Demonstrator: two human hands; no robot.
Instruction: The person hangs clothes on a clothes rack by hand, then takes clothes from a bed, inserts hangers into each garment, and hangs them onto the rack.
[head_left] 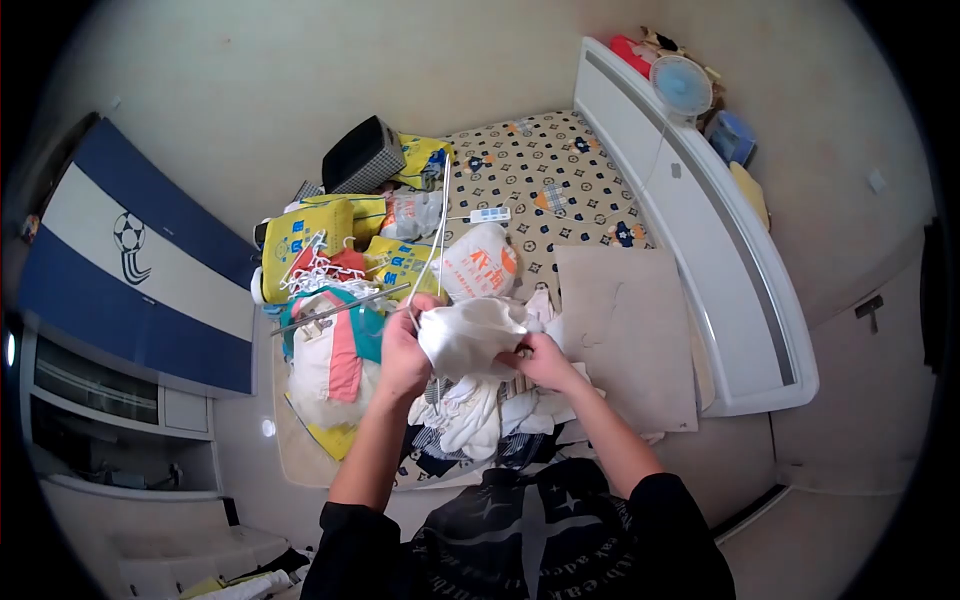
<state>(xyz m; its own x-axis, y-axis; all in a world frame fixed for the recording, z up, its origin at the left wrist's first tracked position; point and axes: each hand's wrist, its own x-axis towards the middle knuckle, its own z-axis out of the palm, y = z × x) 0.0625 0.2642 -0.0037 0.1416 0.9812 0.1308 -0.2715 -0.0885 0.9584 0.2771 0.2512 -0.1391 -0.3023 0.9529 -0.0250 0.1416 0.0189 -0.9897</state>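
A small white garment (465,335) is stretched between my two hands above the bed. My left hand (405,345) is closed on its left edge, and a thin white strip (444,215) runs up and away from near those fingers. I cannot make out whether the strip is held too. My right hand (541,361) grips the garment's lower right side. Beneath my hands lies a heap of white clothes (465,420) with dark striped ones. Beside my left hand is a pile of pink, white and green clothing (330,345), with a metal rod (340,310) across it.
White hangers (322,272) lie near yellow bags (300,238) at the left. A white plastic bag (478,262), power strip (490,215) and dark box (362,155) stand farther back. A cardboard sheet (630,335) lies at the right, before the white headboard (720,230) with a fan (682,86).
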